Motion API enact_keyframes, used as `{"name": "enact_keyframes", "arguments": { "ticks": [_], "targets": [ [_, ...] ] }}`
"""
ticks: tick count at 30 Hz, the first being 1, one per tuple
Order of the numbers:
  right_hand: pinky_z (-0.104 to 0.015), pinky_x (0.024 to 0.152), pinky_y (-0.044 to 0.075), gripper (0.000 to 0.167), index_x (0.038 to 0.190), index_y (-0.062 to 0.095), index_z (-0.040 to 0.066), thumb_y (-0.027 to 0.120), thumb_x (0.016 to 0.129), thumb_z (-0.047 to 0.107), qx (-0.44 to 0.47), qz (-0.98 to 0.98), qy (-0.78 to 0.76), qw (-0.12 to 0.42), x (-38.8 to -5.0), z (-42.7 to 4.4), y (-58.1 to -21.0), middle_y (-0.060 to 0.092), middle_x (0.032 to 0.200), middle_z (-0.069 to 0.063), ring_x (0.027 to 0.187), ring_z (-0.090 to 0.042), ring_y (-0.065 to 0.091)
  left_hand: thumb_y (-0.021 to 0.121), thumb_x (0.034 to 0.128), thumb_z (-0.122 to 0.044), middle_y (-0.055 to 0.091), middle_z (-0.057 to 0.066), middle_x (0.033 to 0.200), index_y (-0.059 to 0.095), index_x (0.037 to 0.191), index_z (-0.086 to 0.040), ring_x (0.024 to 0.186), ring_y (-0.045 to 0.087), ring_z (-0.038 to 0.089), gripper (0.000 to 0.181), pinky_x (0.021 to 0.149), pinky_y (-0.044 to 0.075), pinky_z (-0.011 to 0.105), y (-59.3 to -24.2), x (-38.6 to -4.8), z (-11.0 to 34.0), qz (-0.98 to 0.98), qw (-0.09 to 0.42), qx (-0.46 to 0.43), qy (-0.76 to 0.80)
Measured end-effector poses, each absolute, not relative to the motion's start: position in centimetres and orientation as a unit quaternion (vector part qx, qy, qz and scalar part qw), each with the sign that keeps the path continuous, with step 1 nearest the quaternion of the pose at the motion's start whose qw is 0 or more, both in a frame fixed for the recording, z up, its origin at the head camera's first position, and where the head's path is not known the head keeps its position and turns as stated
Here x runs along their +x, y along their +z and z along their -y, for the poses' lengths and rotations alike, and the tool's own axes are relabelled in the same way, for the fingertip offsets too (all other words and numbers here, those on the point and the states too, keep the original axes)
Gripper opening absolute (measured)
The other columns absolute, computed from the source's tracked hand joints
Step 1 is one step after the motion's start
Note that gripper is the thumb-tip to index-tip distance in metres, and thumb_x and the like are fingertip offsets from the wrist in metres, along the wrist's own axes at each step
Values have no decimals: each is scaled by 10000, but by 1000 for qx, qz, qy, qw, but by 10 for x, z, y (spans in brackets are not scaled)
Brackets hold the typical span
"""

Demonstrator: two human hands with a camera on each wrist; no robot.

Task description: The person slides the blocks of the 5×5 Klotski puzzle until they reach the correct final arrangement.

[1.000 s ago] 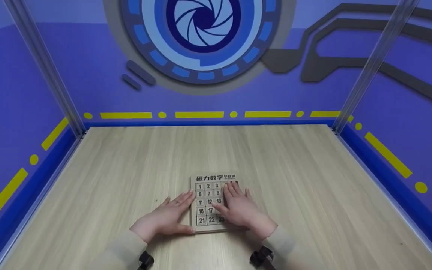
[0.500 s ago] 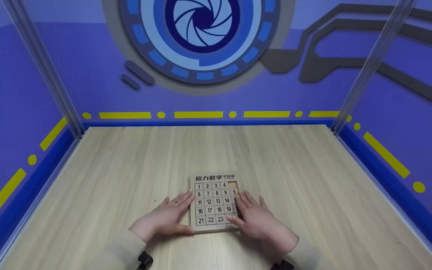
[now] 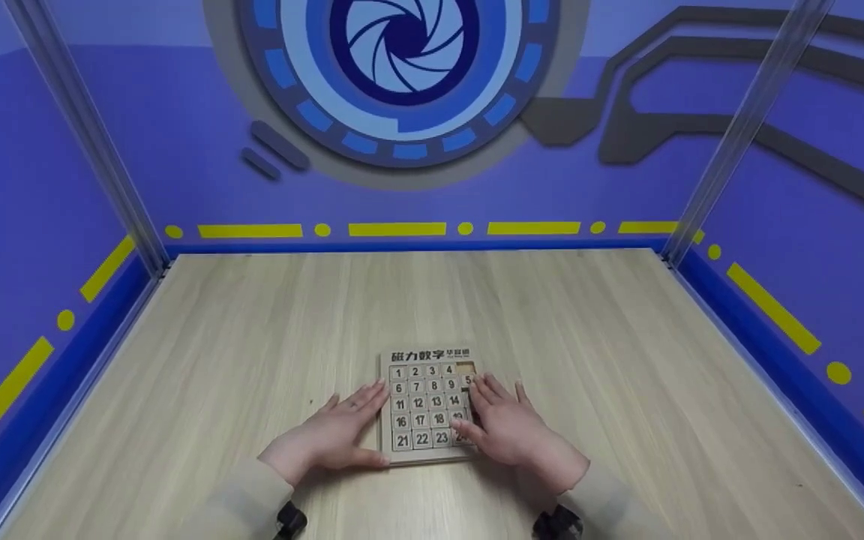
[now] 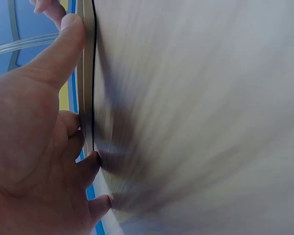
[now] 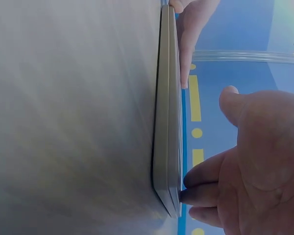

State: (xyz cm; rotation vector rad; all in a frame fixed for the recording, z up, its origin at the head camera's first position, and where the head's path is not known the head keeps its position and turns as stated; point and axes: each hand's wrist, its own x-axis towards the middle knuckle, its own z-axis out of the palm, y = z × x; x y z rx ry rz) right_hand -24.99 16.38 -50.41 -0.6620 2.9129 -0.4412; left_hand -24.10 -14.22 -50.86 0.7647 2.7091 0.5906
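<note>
A wooden number sliding puzzle (image 3: 432, 455) lies flat on the table, its tiles in rows. Near its top right corner is an empty slot (image 3: 465, 367). Just below that slot sits the tile marked 5 (image 3: 468, 380), with a dark gap beneath it. My left hand (image 3: 331, 435) rests along the puzzle's left side, thumb at the lower left corner; in the left wrist view the thumb and fingertips touch its edge (image 4: 88, 73). My right hand (image 3: 513, 429) lies over the right column, fingertips at the 5 tile, thumb near 19 and 24. It covers some tiles.
The light wooden table (image 3: 289, 315) stretches out beyond and to both sides of the puzzle. Blue printed panels (image 3: 177, 150) with yellow dashes wall it in at the back and sides. Metal posts (image 3: 747, 127) stand at the back corners.
My right hand has drawn back from over the upper tiles to the right column, then shifted slightly up and left. The 5 tile has slid up a little. My left hand has stayed still.
</note>
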Motion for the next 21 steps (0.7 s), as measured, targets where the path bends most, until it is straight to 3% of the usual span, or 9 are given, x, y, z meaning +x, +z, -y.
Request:
{"name": "enact_keyframes", "arguments": {
  "ticks": [21],
  "targets": [
    [-729,1241,157,835,1551,375,-57,478,1032,589,-208,-963,-160,60,-268,-162,-509,312,1664,-226,1581,-413,228,731,852,-618,145,142,1733,184,1646,-69,1586,215,399,1110,1263,138,691,-510,-244,142,-932,140,261,207]
  ]
}}
